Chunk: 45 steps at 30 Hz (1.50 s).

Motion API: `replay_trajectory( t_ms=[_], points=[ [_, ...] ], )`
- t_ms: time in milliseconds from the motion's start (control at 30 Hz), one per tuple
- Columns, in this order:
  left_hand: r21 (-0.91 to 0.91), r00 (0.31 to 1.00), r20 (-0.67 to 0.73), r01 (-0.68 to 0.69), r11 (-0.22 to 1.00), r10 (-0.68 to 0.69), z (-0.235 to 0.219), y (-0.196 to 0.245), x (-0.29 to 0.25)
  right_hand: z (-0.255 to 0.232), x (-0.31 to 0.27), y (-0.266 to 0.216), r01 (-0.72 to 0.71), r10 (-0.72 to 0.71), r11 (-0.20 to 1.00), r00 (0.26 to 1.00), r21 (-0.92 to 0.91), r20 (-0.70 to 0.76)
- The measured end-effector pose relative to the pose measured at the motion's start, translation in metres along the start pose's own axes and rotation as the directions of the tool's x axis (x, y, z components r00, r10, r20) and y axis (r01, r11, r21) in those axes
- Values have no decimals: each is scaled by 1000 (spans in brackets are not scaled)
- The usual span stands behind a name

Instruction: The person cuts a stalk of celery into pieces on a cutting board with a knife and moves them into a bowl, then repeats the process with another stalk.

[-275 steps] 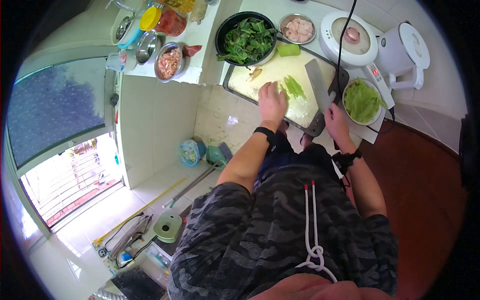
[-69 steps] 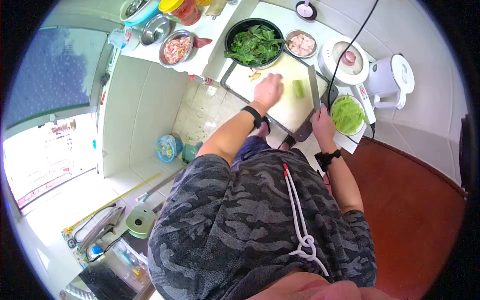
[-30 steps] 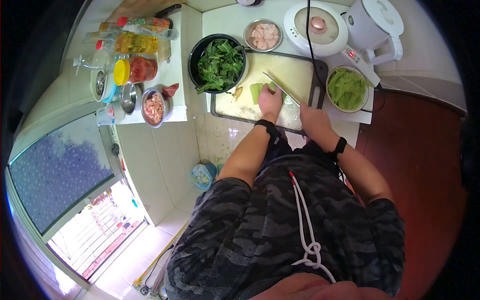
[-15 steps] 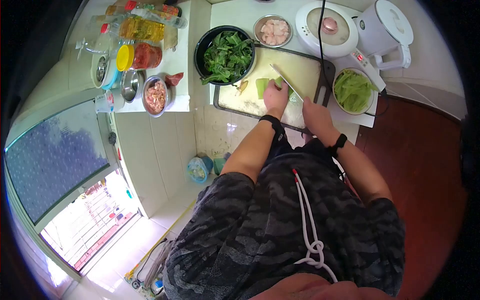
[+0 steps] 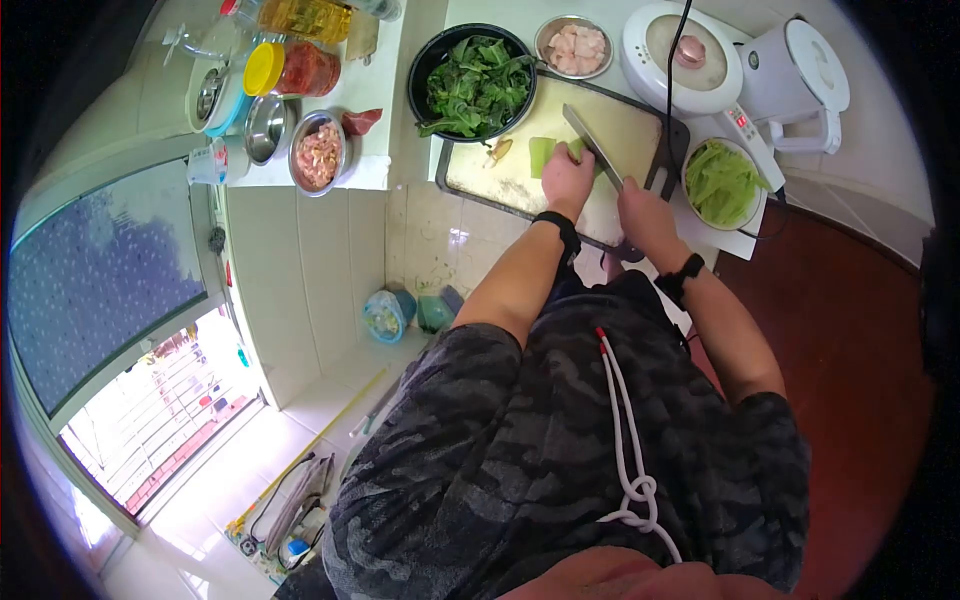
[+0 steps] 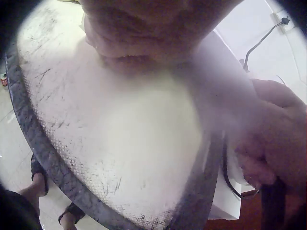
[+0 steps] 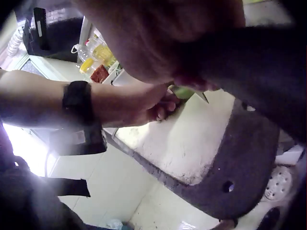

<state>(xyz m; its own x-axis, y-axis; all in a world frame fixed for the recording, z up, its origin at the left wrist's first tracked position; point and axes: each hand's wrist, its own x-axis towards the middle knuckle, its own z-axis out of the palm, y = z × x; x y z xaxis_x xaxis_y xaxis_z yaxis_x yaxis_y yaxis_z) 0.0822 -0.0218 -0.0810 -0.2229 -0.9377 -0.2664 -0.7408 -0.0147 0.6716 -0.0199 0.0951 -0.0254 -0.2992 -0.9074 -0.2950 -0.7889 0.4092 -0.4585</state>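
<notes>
All views down onto board (image 5: pixel 632 140)

White tabletop (image 5: pixel 500 12), kitchen: a cream, black-rimmed rectangular cutting board (image 5: pixel 625 130) shares the surface with a round black pan (image 5: pixel 420 72), round steel bowl (image 5: pixel 540 47), round white lidded cooker (image 5: pixel 690 58), white plastic kettle (image 5: pixel 797 90) and round pale bowl (image 5: pixel 730 226).

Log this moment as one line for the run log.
left grip: holds green vegetable piece | right grip: holds knife | knife: beside left grip | surface: cutting board
</notes>
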Motion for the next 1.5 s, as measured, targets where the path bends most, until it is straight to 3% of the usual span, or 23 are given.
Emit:
replay_trajectory(
  t_ms=[267, 567, 667, 967, 1133, 1300, 1400, 1467, 1500],
  points=[
    [-14, 1000, 8, 13, 1000, -13, -3, 4, 1, -3, -15, 3, -58, 57, 998, 998, 39, 20],
    [23, 1000, 16, 10, 1000, -10, 3, -1, 6, -2, 1, 0, 4, -1, 998, 999, 55, -49],
    [6, 1000, 12, 7, 1000, -7, -1, 1, 2, -13, -13, -5, -63, 61, 997, 997, 52, 46],
    [48, 1000, 27, -12, 999, 10, -1, 1, 3, 2, 0, 1, -28, 29, 997, 999, 67, -24],
    [27, 1000, 21, -18, 999, 17, -4, 4, 1, -15, -18, -2, -52, 49, 995, 998, 86, 29],
    [28, 1000, 28, -1, 1000, 0, -4, 2, 1, 9, -1, 4, -52, 51, 996, 999, 78, 11],
    [20, 999, 19, -42, 999, 42, 2, -5, 0, 14, 2, 4, -50, 51, 997, 999, 53, -16],
    [-21, 991, -133, -29, 999, 26, 4, -8, -10, 17, 1, 6, -37, 39, 998, 998, 56, -39],
    [-52, 991, -130, 19, 998, -26, -5, 1, -16, 20, 1, 6, -44, 47, 998, 997, 47, -58]
  ],
)
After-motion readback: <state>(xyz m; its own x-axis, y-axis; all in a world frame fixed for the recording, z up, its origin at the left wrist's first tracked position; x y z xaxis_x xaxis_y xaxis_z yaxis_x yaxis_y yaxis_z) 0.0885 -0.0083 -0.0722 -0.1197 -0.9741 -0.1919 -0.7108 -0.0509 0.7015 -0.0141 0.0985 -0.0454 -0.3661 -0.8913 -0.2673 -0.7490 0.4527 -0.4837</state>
